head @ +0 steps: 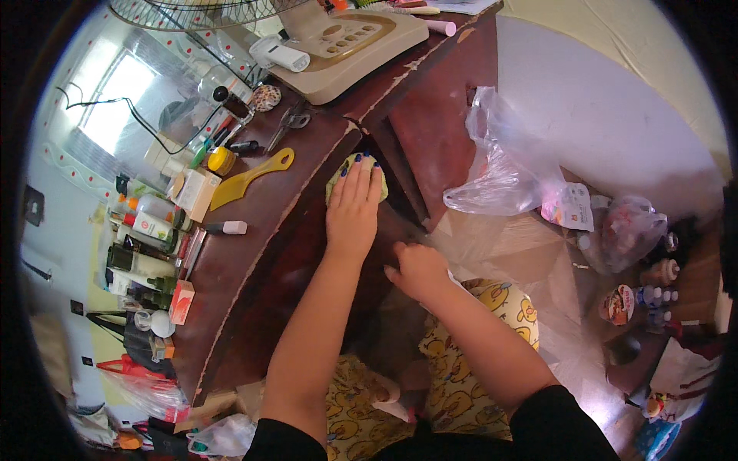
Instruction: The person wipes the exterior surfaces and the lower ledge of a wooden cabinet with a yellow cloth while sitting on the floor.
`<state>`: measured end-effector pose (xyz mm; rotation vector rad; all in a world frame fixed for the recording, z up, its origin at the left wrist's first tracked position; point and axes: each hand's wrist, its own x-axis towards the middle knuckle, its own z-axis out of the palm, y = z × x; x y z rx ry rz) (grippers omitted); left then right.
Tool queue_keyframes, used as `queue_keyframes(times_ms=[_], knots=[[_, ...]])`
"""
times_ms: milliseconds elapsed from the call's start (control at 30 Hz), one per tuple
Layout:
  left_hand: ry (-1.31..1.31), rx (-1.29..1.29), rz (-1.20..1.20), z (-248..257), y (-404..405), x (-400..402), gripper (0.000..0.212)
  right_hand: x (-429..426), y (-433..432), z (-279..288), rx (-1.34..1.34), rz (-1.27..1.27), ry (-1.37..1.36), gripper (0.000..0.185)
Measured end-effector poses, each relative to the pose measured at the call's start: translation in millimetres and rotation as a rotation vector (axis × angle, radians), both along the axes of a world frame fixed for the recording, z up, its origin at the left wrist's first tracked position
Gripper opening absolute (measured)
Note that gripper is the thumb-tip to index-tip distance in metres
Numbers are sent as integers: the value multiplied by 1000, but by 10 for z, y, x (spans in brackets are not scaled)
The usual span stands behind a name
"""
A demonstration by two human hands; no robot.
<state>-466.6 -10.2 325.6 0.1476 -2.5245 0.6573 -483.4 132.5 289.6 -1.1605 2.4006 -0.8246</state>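
Observation:
My left hand point(353, 213) lies with its fingers stretched out over a yellow-green cloth point(332, 183). It presses the cloth against the dark red wooden front of the dresser point(311, 222), just below the chipped top edge. Beside the cloth, a narrow dark gap point(398, 173) runs down between the dresser's panels. My right hand point(422, 269) is lower and to the right, fingers curled and thumb apart, near the dresser's lower front. Whether it grips anything is hidden by the curled fingers.
On the dresser top are a yellow comb point(251, 178), scissors point(288, 125), several cosmetic bottles point(153, 225) and a fan base point(351, 52). A mirror point(124, 98) stands behind. Plastic bags point(507, 173) and several bottles point(654, 295) are on the right. My legs wear patterned shorts point(461, 369).

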Motion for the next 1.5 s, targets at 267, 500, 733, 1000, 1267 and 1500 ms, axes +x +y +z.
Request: queue_keyframes(times_ms=[267,500,733,1000,1267,1500], knots=[[-56,58,-69,-138,-78,230,37,-75,15,-73,59,-11,-10,32],[-118,134,-88,-483,-94,658,36,-102,42,-193,-114,-52,-55,31],[-178,149,-93,-683,-126,1413,33,-226,394,-42,49,150,227,28],[21,195,-28,-362,-58,2117,29,-225,529,-341,281,177,608,25],[344,102,92,-279,-57,2173,28,6,358,-189,372,225,609,22],[323,74,36,-518,-151,2118,30,-15,340,-247,287,221,646,26]])
